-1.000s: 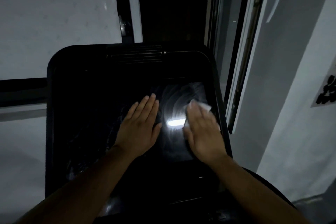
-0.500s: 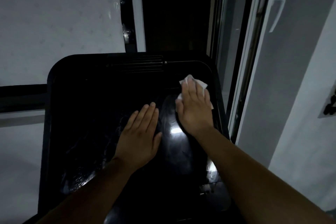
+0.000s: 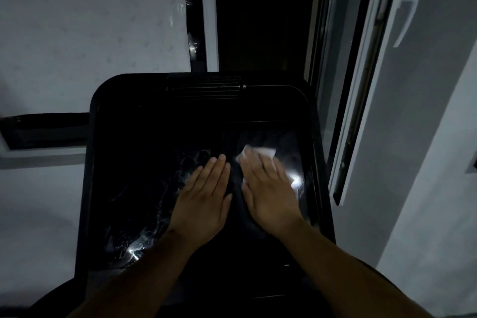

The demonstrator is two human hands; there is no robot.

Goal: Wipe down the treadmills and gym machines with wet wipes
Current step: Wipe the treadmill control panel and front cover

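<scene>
A black glossy treadmill console (image 3: 144, 168) fills the middle of the head view, its screen streaked with wet smears. My right hand (image 3: 268, 193) lies flat on the right part of the screen, fingers straight, pressing a white wet wipe (image 3: 260, 151) whose edge shows beyond the fingertips. My left hand (image 3: 204, 196) rests flat on the screen just left of it, fingers straight and together, holding nothing. Most of the wipe is hidden under my right hand.
A vent grille (image 3: 204, 89) runs along the console's top edge. A window frame (image 3: 361, 85) with a white handle (image 3: 406, 18) stands close on the right. Pale wall (image 3: 90, 20) lies behind on the left, a dark gap (image 3: 260, 13) straight ahead.
My right hand slid the wipe up toward the screen's top right, then back down and slightly left beside my left hand. The left hand stayed flat in place.
</scene>
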